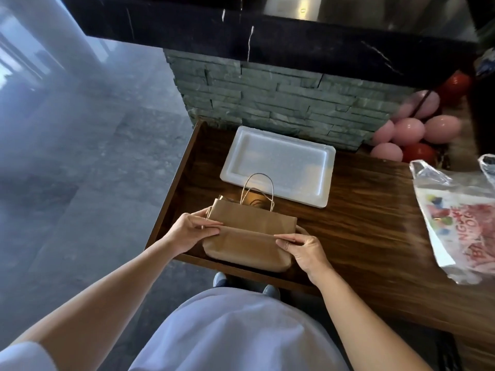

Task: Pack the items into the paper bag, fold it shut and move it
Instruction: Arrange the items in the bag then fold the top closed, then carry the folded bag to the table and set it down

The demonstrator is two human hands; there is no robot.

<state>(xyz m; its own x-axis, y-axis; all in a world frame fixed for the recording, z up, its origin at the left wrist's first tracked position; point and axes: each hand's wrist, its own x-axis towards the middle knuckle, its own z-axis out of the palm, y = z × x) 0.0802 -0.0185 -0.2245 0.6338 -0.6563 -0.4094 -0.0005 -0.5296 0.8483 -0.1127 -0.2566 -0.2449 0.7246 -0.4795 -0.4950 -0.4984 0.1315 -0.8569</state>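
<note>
A brown paper bag (249, 236) lies on the near left part of the wooden table (361, 210), its upper part folded over along a crease. Its twine handles (258, 191) stick up at the far side. My left hand (191, 230) pinches the left end of the fold. At the right end of the same fold, my right hand (305, 250) pinches the paper. What is inside the bag is hidden.
A white foam tray (278, 167) lies just behind the bag. A printed plastic bag (460, 220) lies at the right. Pink and red balloons (409, 129) cluster at the back right by a stone wall (267, 103). The table's left edge drops to the floor.
</note>
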